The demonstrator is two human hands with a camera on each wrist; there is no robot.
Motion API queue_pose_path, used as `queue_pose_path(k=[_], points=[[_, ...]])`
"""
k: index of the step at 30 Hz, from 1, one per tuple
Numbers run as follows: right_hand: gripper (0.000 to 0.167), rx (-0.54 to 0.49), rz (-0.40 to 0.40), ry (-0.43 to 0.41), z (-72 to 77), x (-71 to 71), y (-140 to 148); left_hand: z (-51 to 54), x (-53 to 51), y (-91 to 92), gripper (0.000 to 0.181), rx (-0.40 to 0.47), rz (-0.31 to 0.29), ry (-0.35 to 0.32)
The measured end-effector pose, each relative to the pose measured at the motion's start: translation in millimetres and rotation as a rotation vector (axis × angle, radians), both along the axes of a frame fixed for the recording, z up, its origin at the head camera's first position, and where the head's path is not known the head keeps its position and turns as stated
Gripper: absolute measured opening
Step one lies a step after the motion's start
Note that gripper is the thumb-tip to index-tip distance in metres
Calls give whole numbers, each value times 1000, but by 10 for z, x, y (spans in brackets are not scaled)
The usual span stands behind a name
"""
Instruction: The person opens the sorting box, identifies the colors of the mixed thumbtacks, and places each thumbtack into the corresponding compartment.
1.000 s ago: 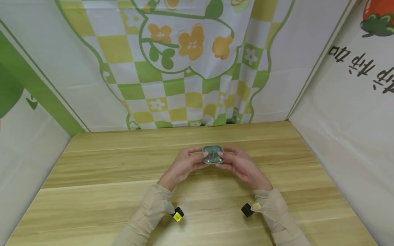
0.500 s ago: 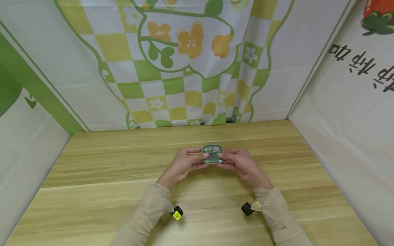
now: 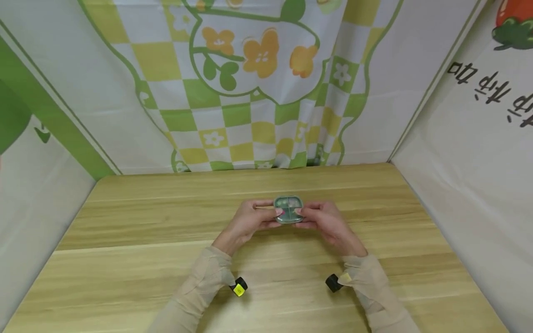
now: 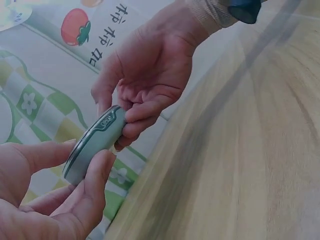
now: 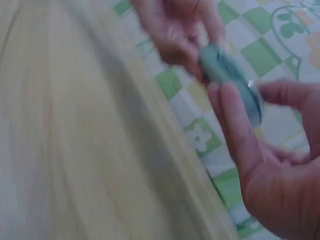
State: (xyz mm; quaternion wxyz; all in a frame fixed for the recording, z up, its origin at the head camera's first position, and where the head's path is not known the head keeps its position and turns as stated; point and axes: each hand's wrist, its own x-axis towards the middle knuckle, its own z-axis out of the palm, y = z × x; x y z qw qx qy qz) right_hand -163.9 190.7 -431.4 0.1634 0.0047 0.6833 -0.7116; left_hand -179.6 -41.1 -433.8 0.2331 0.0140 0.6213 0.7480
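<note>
In the head view a small rounded-square green pill box (image 3: 289,202) is held between both hands above the table. Through its clear lid I see divided compartments with small pale, pink and yellowish bits, too small to identify. The left hand (image 3: 246,219) grips its left side, thumb on top and fingers beneath. Opposite, the right hand (image 3: 329,221) grips the right side in the same way. From the left wrist, the pill box (image 4: 94,150) appears edge-on and tilted, with a dark green latch outline on its rim. The lid looks shut.
A wood-grain table (image 3: 266,296) lies under the hands. Behind it hangs a checked green, yellow and white curtain (image 3: 233,118). Pale printed cloth walls (image 3: 466,152) border the sides. Each wrist carries a small black camera (image 3: 333,283).
The pill box has tilted slightly, so its top faces the head camera more and the compartments show more clearly. Both hands keep their grip in nearly the same place.
</note>
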Motion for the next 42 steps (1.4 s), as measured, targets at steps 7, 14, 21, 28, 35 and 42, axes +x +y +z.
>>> queue_pose_path(k=[7,14,21,28,35,42], points=[[65,300,73,177,21,-16,37,5,-23,-21,49,6,-16,-6],[87,510,194,418,71,9,45,1,-8,-16,48,-26,-32,21],[81,575,220,449,-81,2,123,-106,19,14,45,-78,-83,22],[82,706,248,431,-164,-43,111,-155,37,-3,42,-373,-111,258],[82,779,233,432,-163,-32,59,-155,41,4,40,-455,-104,236],[81,826,204,420,-183,4,45,-187,33,47,40,-525,-97,233]])
